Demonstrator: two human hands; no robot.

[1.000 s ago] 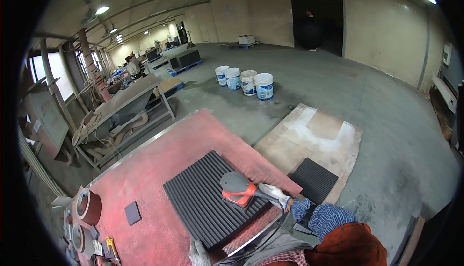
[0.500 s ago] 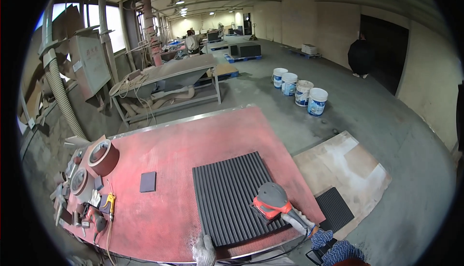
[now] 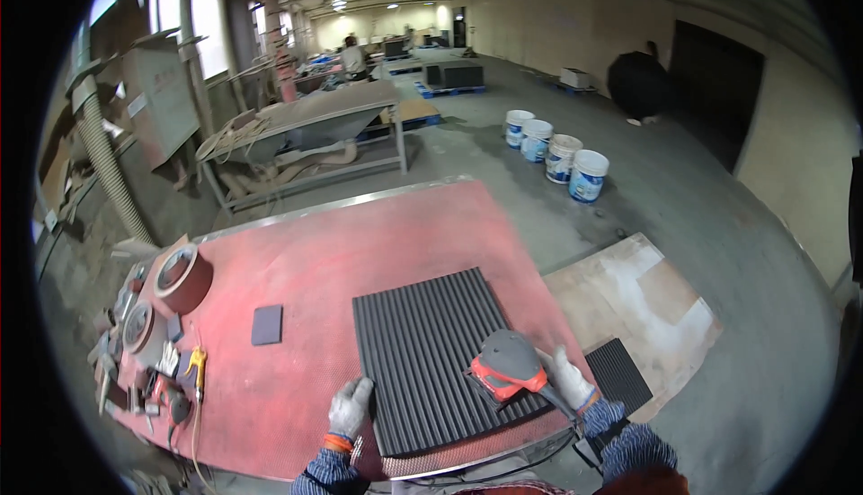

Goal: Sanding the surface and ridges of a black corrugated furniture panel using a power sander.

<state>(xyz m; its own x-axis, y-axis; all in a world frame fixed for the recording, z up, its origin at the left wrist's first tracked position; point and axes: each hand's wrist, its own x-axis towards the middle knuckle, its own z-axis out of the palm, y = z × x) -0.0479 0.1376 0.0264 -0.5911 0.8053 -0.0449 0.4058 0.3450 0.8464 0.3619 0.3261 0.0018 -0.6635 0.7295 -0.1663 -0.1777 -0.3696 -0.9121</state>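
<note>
Black and ridged, the panel (image 3: pixel 422 351) lay near right on the red table (image 3: pixel 315 396), apparently for easy reach. The left hand (image 3: pixel 349 407) curled at its left edge, perhaps steadying it; the right hand (image 3: pixel 570 376) was beside the sander (image 3: pixel 511 362) on the ridges. Neither grip could be confirmed.

From where I stand, the square black panel of ridged material (image 3: pixel 418 365) lies flat, ridges up, by the near right corner of the red-covered table (image 3: pixel 404 234). On its right side sits a grey-and-red plastic handheld sander (image 3: pixel 510 362), pad downward, handle toward the table's near edge.
</note>
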